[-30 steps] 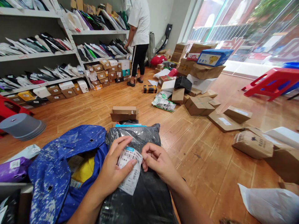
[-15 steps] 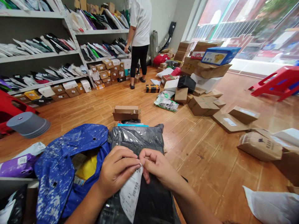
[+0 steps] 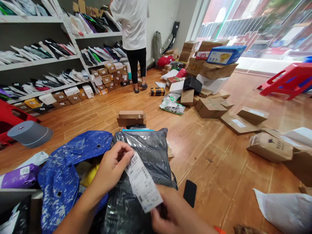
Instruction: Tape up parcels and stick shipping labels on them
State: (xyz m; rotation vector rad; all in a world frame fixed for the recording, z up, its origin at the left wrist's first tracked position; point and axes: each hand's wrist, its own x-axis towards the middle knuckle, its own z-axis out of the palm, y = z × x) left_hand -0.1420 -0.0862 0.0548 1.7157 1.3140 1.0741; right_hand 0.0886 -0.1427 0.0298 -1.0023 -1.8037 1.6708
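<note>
A white printed shipping label (image 3: 142,183) stretches between my hands, with barcodes and text on its face. My left hand (image 3: 117,165) pinches the upper left end between thumb and fingers. At the lower right end, my right hand (image 3: 173,208) is closed on the label's corner; its fingertips are partly hidden. Beneath the label lies a large black plastic-wrapped parcel (image 3: 148,143). Left of it, a blue paint-spattered bag (image 3: 58,175) gapes open, with something yellow (image 3: 90,175) inside.
A black phone (image 3: 189,193) lies on the floor at right. A small open carton (image 3: 131,118) stands beyond the parcel. Flattened boxes (image 3: 240,122) and piled cartons cover the right side. Shelves of parcels (image 3: 41,61) line the left, where a person (image 3: 136,42) stands. A grey upturned tub (image 3: 29,131) sits at left.
My right hand has moved down and right, spreading the label out flat to view. My left hand has shifted slightly up and left. The phone has come into view. The standing person has moved left.
</note>
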